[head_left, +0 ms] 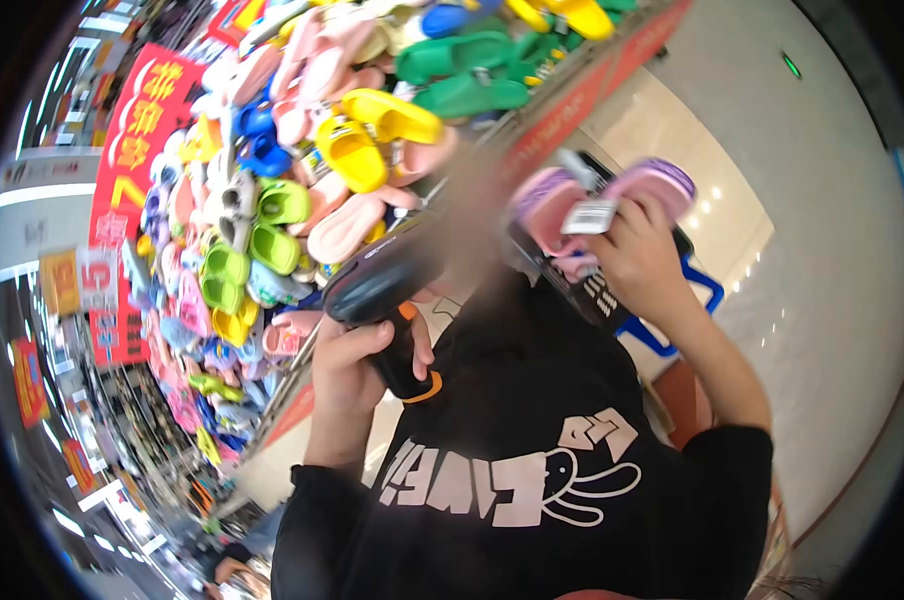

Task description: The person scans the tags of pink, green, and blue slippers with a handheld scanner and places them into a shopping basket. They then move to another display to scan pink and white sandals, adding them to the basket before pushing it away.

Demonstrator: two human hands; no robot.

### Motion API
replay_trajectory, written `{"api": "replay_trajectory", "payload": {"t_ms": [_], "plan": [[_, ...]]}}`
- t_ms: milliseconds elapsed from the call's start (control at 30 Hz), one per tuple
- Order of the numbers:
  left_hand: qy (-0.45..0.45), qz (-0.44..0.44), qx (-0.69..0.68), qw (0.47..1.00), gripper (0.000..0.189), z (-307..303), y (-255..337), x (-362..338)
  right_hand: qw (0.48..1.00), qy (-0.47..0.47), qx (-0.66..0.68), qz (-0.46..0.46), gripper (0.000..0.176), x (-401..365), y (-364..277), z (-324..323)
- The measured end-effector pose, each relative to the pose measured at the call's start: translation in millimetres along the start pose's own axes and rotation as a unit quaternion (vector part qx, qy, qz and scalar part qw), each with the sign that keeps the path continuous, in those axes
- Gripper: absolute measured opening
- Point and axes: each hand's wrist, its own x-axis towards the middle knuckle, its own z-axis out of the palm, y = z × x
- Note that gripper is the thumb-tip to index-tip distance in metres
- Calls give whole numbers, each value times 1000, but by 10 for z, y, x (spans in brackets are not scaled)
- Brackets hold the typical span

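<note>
Left hand wrapped tight around scanner handle, forearm raised, scanner head aimed up-right. Right hand clamped on pink slippers, white tag facing scanner, elbow bent. Both held above black sweatshirt, near slipper display.

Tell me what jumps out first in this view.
The heaped display of bright slippers fills the upper left, with a red banner beside it. In the middle, the left hand grips a black scanner, while the right hand holds up lilac slippers bearing a white barcode tag.
</note>
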Motion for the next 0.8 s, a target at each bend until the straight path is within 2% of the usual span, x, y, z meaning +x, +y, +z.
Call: {"api": "replay_trajectory", "payload": {"t_ms": [33, 67, 100, 167, 233, 267, 300, 333, 367, 400, 433, 500, 633, 700, 800], "plan": [[31, 29, 2, 999, 50, -135, -48, -61, 998, -14, 28, 49, 25, -75, -6, 70], [91, 46, -2, 995, 45, -166, -65, -106, 990, -62, 39, 121, 24, -163, -9, 157], [108, 62, -6, 992, 45, -247, -92, -141, 974, -111, 45, 192, 23, -243, -3, 263], [195, 47, -28, 979, 41, -468, -174, -193, 931, -110, 151, 313, 24, -360, 19, 488], [201, 53, -55, 977, 38, -603, -167, -190, 857, -72, 228, 457, 28, -430, 16, 740], [210, 54, -65, 974, 32, -602, -145, -158, 777, -129, 272, 553, 31, -373, 23, 755], [218, 55, -75, 972, 27, -630, -127, -125, 721, -125, 310, 607, 27, -263, -34, 766], [187, 48, -50, 980, 29, -700, -107, -100, 705, -70, 385, 592, 27, -319, -20, 928], [197, 53, -58, 977, 29, -740, -85, -88, 680, -16, 457, 573, 28, -369, -8, 1097], [200, 31, -43, 978, 26, -766, -47, -62, 627, -10, 519, 582, 30, -237, -45, 1100], [200, 8, -26, 979, 23, -809, -3, -25, 630, -17, 519, 577, 30, -73, -77, 1111], [203, 10, -27, 979, 19, -935, 79, 43, 554, 1, 590, 587, 32, 331, -172, 1104], [185, -1, -58, 981, 20, -1376, 268, 169, 517, 10, 664, 541, 38, 1365, -457, 1093], [198, 17, -84, 976, 29, -1608, 409, 229, 520, 0, 687, 507, 41, 1905, -613, 1146], [225, 42, -74, 971, 22, -1994, 570, 241, 494, -16, 741, 455, 42, 2623, -780, 1410]]}}
